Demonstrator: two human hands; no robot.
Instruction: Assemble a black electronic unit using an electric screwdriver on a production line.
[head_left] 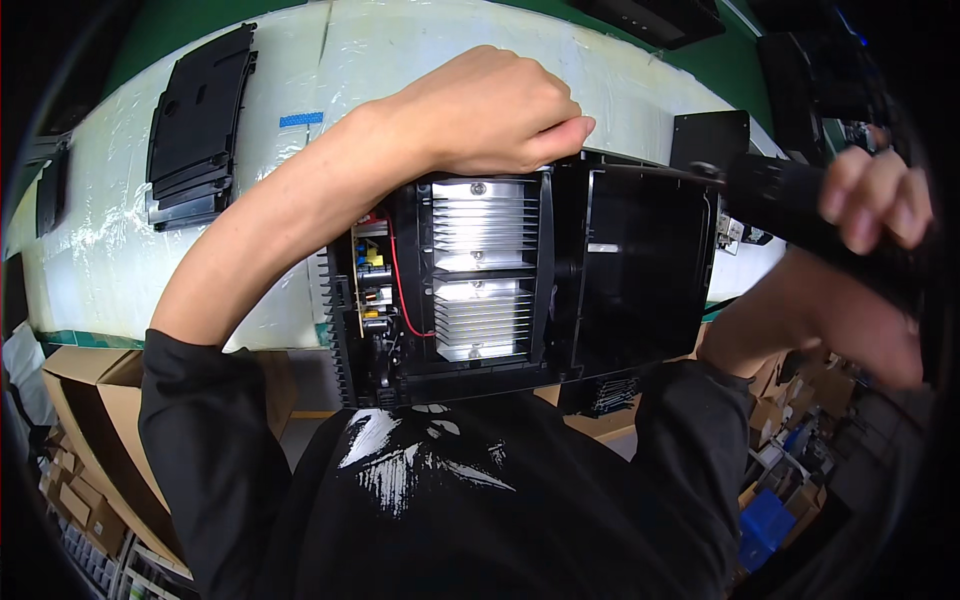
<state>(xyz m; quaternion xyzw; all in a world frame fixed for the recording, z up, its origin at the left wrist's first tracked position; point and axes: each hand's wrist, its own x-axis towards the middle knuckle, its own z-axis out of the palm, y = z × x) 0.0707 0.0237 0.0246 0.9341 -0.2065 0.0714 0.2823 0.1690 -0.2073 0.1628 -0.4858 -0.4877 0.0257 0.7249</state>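
A black plastic housing [640,290] lies in front of my body. Inside it sit two silver finned heat sinks, a far one [485,225] and a near one [482,320]. A circuit board [372,290] with yellow parts runs along the left side, and a red wire [400,285] curves from it. My left hand [505,110] is closed into a fist at the housing's far edge; its curled fingers are hidden from view. At the right, my right hand [875,200] grips a dark electric screwdriver [765,185], partly blurred, its tip pointing left near the housing's far right corner.
The white, plastic-covered table [380,50] carries a black slatted panel [203,110] at left and blue tape [301,119]. A dark box-shaped part [710,138] stands beyond the screwdriver. Cardboard boxes [110,400] are below left, and a blue bin [765,525] is below right.
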